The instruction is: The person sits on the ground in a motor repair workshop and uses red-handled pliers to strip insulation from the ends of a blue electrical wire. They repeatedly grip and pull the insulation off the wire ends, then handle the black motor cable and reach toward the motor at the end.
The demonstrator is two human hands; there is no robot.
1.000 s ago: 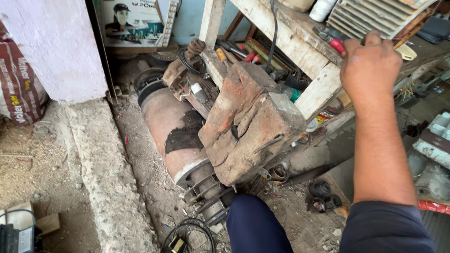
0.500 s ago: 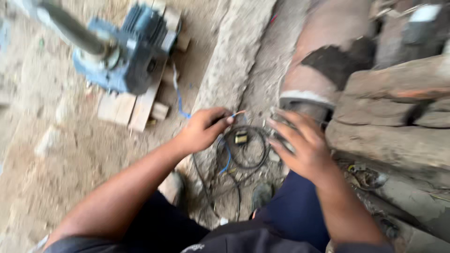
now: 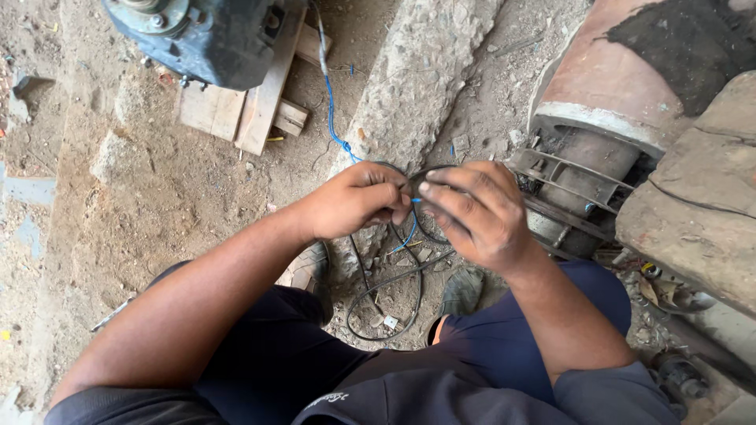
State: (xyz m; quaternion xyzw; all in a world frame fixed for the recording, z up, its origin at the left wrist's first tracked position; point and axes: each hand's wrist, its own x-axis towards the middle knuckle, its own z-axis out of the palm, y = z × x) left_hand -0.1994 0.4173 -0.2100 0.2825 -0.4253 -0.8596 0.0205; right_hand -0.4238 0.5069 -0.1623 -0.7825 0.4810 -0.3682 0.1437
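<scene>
My left hand (image 3: 356,201) and my right hand (image 3: 472,211) meet in the middle of the view, both pinching a black cable (image 3: 394,303). The cable hangs from my fingers in loose loops down to the dirt between my knees. A thin blue wire (image 3: 334,118) runs from my hands up toward a blue-grey motor (image 3: 201,31). What sits exactly between my fingertips is hidden by the fingers.
The motor rests on wooden blocks (image 3: 236,114) at top left. A rough concrete curb (image 3: 417,79) runs up the middle. A large rusty cylinder (image 3: 622,75) with a metal end frame and a worn wooden block (image 3: 701,208) stand at right. Dirt floor all around.
My view swung from the bench down to the ground. Half a second ago my hands were apart over the coiled cable; now they have lifted it and come together on it.
</scene>
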